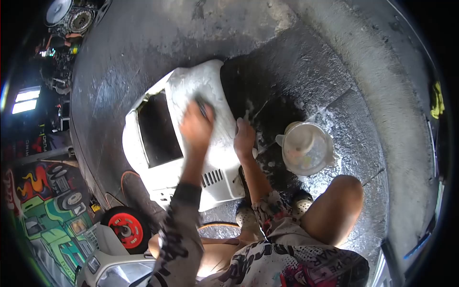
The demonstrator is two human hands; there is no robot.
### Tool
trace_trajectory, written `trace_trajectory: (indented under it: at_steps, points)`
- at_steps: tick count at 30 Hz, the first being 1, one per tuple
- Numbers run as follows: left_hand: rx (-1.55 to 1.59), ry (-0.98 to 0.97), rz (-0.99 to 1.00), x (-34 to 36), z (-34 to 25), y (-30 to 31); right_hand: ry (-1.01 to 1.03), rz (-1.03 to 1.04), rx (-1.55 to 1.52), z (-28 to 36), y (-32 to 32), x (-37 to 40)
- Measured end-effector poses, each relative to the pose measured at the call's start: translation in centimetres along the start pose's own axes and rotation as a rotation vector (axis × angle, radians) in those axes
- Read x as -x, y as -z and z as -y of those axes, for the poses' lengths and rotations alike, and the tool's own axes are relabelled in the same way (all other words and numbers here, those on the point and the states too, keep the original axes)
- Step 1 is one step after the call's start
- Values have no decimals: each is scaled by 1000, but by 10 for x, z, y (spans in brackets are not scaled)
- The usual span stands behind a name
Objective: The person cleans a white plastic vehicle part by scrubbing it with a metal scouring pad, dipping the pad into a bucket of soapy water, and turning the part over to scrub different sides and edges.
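A white body panel (193,83) with a large dark opening and a row of vent slots lies on the wet floor between my arms. My left hand (197,125) presses on its upper surface, fingers closed round a small dark object (202,109) that is blurred and mostly hidden. Whitish smears cover the panel around it. My right hand (245,136) rests at the panel's right edge with its fingers closed together; whether it grips the edge is hidden. Just right of that hand stands a translucent bucket (308,168) holding cloudy liquid.
A wheel with a red rim (125,230) and a pale vehicle part (112,260) are at the lower left. A thin orange hose (125,178) runs along the floor. Machine parts (80,21) stand at the upper left, and a yellow cloth (437,100) hangs far right.
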State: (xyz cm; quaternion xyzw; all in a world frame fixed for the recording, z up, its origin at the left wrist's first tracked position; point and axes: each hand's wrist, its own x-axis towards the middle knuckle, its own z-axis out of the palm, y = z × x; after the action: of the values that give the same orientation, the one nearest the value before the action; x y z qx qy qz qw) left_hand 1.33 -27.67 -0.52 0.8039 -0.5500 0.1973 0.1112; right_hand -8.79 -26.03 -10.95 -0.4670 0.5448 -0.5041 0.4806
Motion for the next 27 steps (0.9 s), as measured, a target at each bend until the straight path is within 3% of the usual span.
trace_trajectory:
  at_steps: [1, 2, 3, 5, 6, 8, 9, 11, 14, 15, 16, 18, 19, 21, 22, 24, 25, 26, 27]
  points:
    - [-6, -87, 10, 38, -5, 2, 101, -75, -55, 0, 0, 1]
    - [92, -127, 42, 62, -15, 13, -133, 90, -83, 1, 6, -1]
    - [110, -145, 73, 61, -11, 16, -127, 96, -83, -1, 9, 1]
    - [118, -141, -4, 23, -1, 8, 38, 171, 1, -12, 6, -3]
    - [31, 6, 85, -13, 4, 1, 30, 163, -5, -13, 2, -2]
    - [-39, 64, 53, -67, 2, -8, -225, 166, -181, -14, -2, 3]
    - [-36, 52, 32, -70, -2, -12, -235, 167, -169, -12, 6, 8]
    - [-61, 78, -105, -23, -4, -16, -28, 237, 161, -3, 11, -3]
    - [66, -74, 2, 33, -13, 15, -39, 190, 93, 6, 13, 8]
    - [54, -125, -3, 12, -11, 10, -18, 149, 64, 8, 9, -3]
    - [19, -32, 63, -18, -4, -2, -16, 139, 58, 7, 6, -4]
    - [-43, 60, 135, -87, -4, -16, -345, 59, -343, -1, -1, 4]
    - [-67, 67, 139, -98, -4, -22, -356, 58, -338, -1, 4, 6]
    - [-27, 49, 60, -62, -3, -18, -142, 199, 167, 4, 7, -1]
    - [48, -1, 9, -25, -2, -12, -145, 212, 162, -1, 2, -1]
    - [82, -78, 15, 55, -21, 17, 281, -175, 300, -20, -11, 9]
    - [100, -91, 112, 79, -22, 28, 290, -157, 281, -16, -10, 13]
    - [101, -123, 234, 78, -16, 36, 115, -57, 164, -13, -6, 7]
    - [98, -129, 210, 67, -10, 34, -61, 34, 51, -12, -8, 0]
